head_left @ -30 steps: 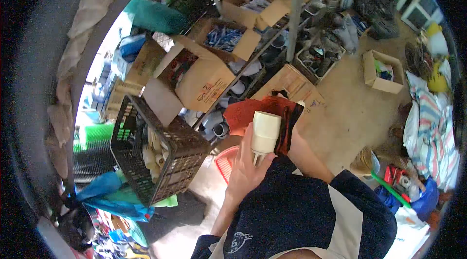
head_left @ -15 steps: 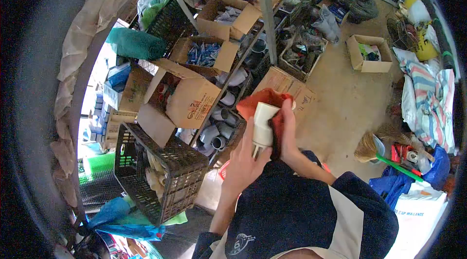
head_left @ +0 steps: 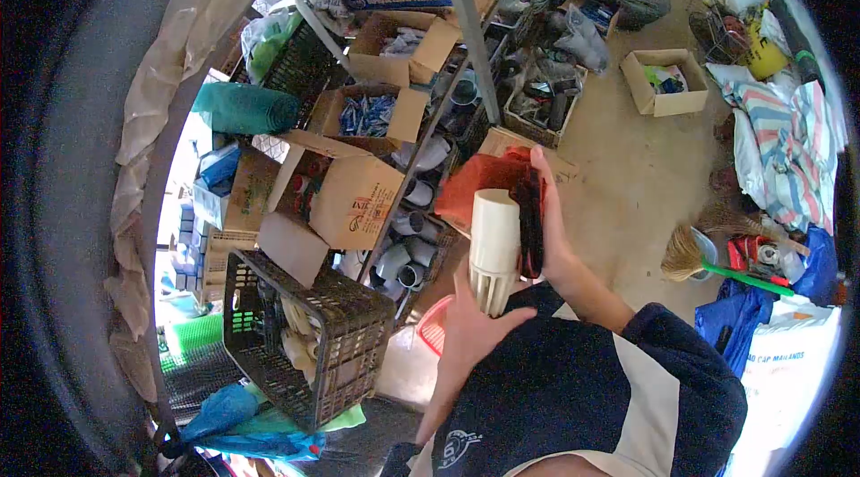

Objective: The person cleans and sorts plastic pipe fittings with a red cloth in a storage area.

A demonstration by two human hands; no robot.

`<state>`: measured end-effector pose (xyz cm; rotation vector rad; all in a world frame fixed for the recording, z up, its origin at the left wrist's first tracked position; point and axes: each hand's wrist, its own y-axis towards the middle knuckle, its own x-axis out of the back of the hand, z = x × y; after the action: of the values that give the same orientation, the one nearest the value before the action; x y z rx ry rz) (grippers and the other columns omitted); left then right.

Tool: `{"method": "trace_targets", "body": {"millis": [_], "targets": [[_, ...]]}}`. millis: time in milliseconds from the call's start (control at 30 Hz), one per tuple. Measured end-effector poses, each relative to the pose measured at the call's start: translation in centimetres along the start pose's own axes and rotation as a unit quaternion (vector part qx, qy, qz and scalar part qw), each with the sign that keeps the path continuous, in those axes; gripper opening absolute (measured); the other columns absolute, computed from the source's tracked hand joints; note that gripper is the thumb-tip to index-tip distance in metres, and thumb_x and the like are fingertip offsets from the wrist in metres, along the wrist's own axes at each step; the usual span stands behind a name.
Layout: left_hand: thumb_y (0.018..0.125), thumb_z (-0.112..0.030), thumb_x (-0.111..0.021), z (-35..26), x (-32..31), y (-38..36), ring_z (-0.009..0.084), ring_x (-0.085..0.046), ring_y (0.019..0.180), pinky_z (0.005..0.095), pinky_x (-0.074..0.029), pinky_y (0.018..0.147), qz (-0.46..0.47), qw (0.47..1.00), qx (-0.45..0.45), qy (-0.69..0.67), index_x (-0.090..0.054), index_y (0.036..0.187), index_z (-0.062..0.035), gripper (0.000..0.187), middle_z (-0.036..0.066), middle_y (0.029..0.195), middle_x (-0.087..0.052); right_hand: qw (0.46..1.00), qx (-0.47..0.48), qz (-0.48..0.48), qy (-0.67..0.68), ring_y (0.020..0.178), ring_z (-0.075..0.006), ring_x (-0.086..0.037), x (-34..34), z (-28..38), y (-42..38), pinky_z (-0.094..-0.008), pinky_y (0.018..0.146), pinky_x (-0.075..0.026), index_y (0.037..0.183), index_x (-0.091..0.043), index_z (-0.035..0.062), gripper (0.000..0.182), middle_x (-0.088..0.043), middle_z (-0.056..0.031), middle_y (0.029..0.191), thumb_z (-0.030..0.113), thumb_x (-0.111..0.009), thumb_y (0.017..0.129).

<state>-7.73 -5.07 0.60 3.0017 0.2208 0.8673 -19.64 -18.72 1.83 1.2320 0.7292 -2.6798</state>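
A cream plastic fitting (head_left: 494, 240) with a ribbed lower end stands nearly upright in front of my body. My left hand (head_left: 475, 320) is wrapped round its ribbed lower end, with the thumb stretched to the right. A red cloth (head_left: 479, 183) with a dark underside lies behind and to the right of the fitting. My right hand (head_left: 557, 240) holds the cloth from the right side, its fingers pointing up and partly hidden behind it.
A black crate (head_left: 345, 343) with fittings stands at the left. Open cardboard boxes (head_left: 358, 199) fill the shelf beyond, above grey pipe elbows (head_left: 394, 260). A metal post (head_left: 466, 29) rises ahead. A broom (head_left: 685, 257) and striped sacks (head_left: 784, 150) lie at the right.
The fitting has turned more upright, showing its ribbed end. My left hand has moved lower around it, and the cloth has shifted off its side. The view has shifted slightly.
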Motion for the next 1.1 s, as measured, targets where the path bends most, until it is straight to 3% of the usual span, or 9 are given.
{"method": "trace_targets", "body": {"millis": [100,233,367,500,600,733,867,967,1100], "targets": [[0.075,-0.023,-0.078,-0.3,-0.8,0.1,0.0330,-0.070,0.076,0.0410,-0.057,0.063,-0.046,0.996,0.031,0.074,-0.048,0.119,0.0033,0.060,0.019,0.087,-0.067,0.997,-0.048,0.031,-0.051,0.090,-0.0106,-0.059,0.9,-1.6,-1.3,-0.0266,0.081,-0.048,0.115,-0.062,0.0137,0.057,-0.064,0.0004,0.102,0.065,-0.054,0.091],[0.082,-0.014,-0.070,1.1,0.1,-0.5,0.0200,-0.062,0.057,0.0278,-0.046,0.041,0.100,0.898,0.182,-0.388,-0.052,0.102,0.0035,0.032,0.012,0.076,-0.061,0.976,0.093,0.087,-0.177,0.108,-0.0154,-0.057,1.5,-5.0,-1.8,-0.0315,0.096,-0.045,0.136,-0.047,0.0064,0.072,-0.061,-0.0029,0.116,0.052,-0.071,0.086],[0.086,-0.031,-0.071,1.7,0.8,-2.0,0.0168,-0.053,0.047,0.0243,-0.040,0.037,0.143,0.769,0.244,-0.574,-0.050,0.110,0.0044,0.048,0.012,0.074,-0.058,0.967,-0.035,0.093,-0.234,0.110,-0.0154,-0.057,1.5,-3.8,-1.0,-0.0330,0.096,-0.046,0.139,-0.042,0.0061,0.074,-0.059,-0.0040,0.120,0.048,-0.072,0.086],[0.082,-0.051,-0.070,4.0,-0.8,-2.9,0.0118,-0.044,0.042,0.0228,-0.037,0.034,0.288,0.544,0.141,-0.776,-0.047,0.126,0.0042,0.075,0.007,0.067,-0.050,0.984,-0.080,0.150,-0.053,0.125,-0.0197,-0.053,6.1,-7.2,0.7,-0.0352,0.105,-0.043,0.147,-0.037,0.0073,0.079,-0.054,-0.0096,0.138,0.063,-0.047,0.093],[0.081,-0.049,-0.071,3.8,-0.9,-3.6,0.0131,-0.045,0.042,0.0236,-0.038,0.035,0.274,0.547,0.134,-0.780,-0.048,0.124,0.0037,0.072,0.007,0.067,-0.051,0.982,-0.082,0.162,-0.050,0.127,-0.0197,-0.052,5.2,-6.9,-1.3,-0.0349,0.107,-0.041,0.148,-0.037,0.0078,0.080,-0.052,-0.0096,0.141,0.066,-0.045,0.093],[0.079,-0.050,-0.074,2.2,2.3,-3.4,0.0163,-0.052,0.048,0.0263,-0.044,0.042,0.192,0.796,0.158,-0.552,-0.055,0.104,0.0022,0.061,0.009,0.068,-0.056,0.976,-0.100,0.181,-0.069,0.131,-0.0171,-0.047,1.9,-5.1,-5.8,-0.0327,0.112,-0.035,0.149,-0.035,0.0081,0.075,-0.048,-0.0078,0.144,0.056,-0.054,0.095],[0.075,-0.012,-0.076,0.7,4.6,-1.8,0.0170,-0.065,0.065,0.0316,-0.053,0.058,0.048,0.982,0.123,-0.136,-0.059,0.099,0.0037,0.033,0.009,0.078,-0.067,0.980,0.064,0.141,-0.128,0.106,-0.0124,-0.059,-0.4,-7.7,-4.2,-0.0309,0.090,-0.049,0.134,-0.048,0.0048,0.063,-0.061,-0.0038,0.120,0.037,-0.074,0.087],[0.074,-0.013,-0.077,1.9,2.6,-2.2,0.0152,-0.064,0.064,0.0304,-0.052,0.060,-0.100,0.992,0.077,-0.011,-0.060,0.097,0.0038,0.034,0.007,0.076,-0.067,0.982,-0.020,0.102,-0.157,0.102,-0.0136,-0.061,-1.7,-6.6,-4.2,-0.0292,0.089,-0.050,0.131,-0.051,0.0035,0.053,-0.063,-0.0052,0.116,0.025,-0.073,0.088],[0.075,-0.019,-0.078,0.0,3.7,-2.9,0.0160,-0.062,0.059,0.0295,-0.049,0.052,0.098,0.926,0.251,-0.263,-0.062,0.097,0.0024,0.035,0.009,0.073,-0.065,0.978,-0.031,0.177,-0.106,0.106,-0.0175,-0.061,-0.5,-5.9,-4.1,-0.0327,0.094,-0.049,0.134,-0.049,0.0044,0.058,-0.063,-0.0084,0.117,0.034,-0.070,0.088]]}}
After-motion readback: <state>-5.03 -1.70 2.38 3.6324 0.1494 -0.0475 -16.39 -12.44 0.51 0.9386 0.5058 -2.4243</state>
